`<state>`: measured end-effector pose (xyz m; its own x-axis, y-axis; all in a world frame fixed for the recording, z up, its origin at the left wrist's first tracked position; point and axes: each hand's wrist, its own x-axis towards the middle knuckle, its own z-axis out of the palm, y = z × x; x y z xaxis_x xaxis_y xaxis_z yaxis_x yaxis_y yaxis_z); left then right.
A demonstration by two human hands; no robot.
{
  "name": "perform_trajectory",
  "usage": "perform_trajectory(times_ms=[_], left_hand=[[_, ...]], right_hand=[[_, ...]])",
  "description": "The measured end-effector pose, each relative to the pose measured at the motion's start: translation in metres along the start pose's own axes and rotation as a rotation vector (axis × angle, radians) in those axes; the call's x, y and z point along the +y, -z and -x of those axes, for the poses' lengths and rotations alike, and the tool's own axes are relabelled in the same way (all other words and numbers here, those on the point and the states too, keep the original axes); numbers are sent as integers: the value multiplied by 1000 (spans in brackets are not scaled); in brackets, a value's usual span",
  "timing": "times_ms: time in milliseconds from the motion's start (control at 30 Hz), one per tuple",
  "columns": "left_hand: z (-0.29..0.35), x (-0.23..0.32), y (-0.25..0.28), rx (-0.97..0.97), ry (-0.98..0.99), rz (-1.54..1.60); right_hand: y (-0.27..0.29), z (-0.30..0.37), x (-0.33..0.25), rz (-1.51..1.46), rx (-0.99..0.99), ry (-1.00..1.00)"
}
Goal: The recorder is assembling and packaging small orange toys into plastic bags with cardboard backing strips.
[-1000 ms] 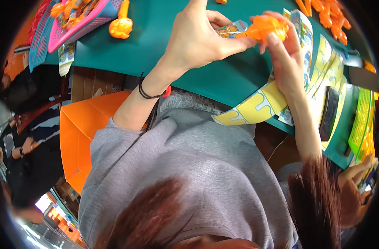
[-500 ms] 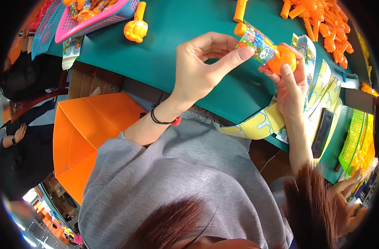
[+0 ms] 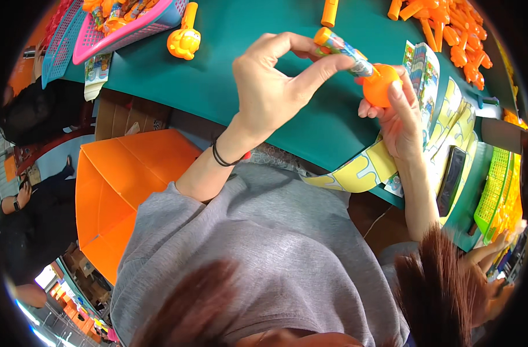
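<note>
Between my two hands is an orange plastic toy with a round head and a stick handle. A colourful printed sticker lies wrapped around that handle. My left hand pinches the handle at the sticker with thumb and fingers. Around the round head, my right hand has its thumb and fingers closed. A strip of printed stickers on yellow backing paper runs beside and under my right wrist. Another orange toy lies on the table to the left.
The green table carries a pink-and-blue basket of stickered toys at far left. An orange heap of toys lies far right, a green basket at the right edge. An orange box stands left of me. Other people are nearby.
The sticker's broad face was spread beside the handle; now it sits rolled around it. The toy has turned in my hands, and my left hand has shifted slightly left.
</note>
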<state>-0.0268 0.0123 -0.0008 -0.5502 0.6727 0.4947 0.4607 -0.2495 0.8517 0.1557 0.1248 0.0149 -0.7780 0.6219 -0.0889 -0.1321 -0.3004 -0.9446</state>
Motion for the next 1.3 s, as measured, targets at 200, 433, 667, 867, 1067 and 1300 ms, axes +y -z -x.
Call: perform_trajectory(times_ms=[200, 433, 667, 867, 1067, 1300], left_hand=[[-54, -14, -20, 180, -941, 131], [-26, 38, 18, -89, -208, -426], [-17, 10, 7, -50, -390, -398], [-23, 41, 18, -269, -105, -304], [-29, -3, 28, -397, -471, -66], [-30, 18, 22, -537, -363, -81]], right_hand=[[5, 1, -4, 3, -199, -69], [-19, 1, -3, 72, -15, 93], [0, -2, 4, 131, -65, 56], [-9, -1, -4, 98, 73, 67], [1, -1, -2, 54, -25, -54], [4, -2, 2, -129, 132, -205]])
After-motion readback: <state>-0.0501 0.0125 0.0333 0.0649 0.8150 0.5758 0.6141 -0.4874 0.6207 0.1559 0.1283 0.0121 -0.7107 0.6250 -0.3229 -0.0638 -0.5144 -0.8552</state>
